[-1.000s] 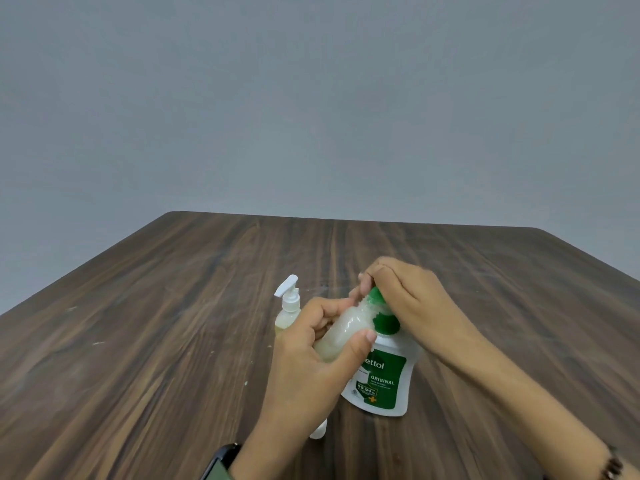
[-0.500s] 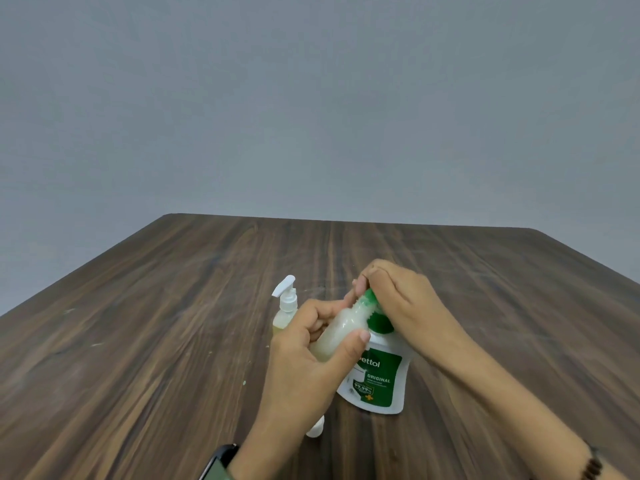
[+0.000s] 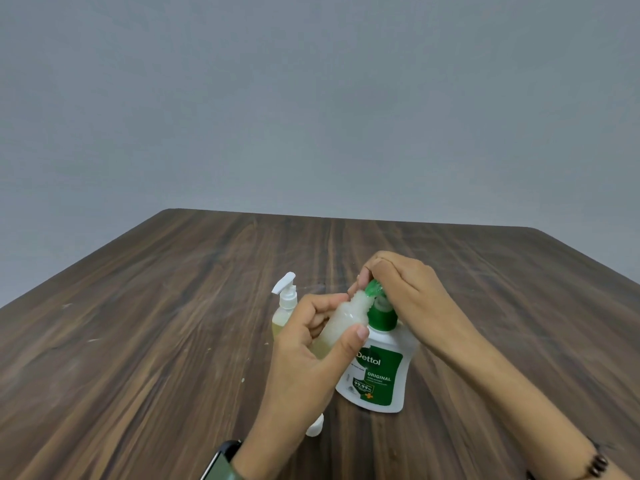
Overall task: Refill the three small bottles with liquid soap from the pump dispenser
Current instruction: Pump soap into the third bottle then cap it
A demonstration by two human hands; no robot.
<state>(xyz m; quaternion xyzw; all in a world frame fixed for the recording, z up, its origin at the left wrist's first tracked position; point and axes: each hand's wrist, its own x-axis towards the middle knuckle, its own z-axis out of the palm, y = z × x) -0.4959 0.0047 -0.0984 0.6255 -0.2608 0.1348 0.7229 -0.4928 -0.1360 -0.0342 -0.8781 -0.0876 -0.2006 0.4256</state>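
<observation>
A filling step is judged to be in hand: a small bottle, tilted with its mouth under the green nozzle, is held in the closed grip of the left hand, at 9 o'clock of the pump dispenser. The pump head is covered by the curled right hand, apparently pressing. A capped small bottle stands at 10 o'clock. Next, steady pump strokes with mouth alignment are called for. Worktop edges lie well apart; open room remains on all sides.
</observation>
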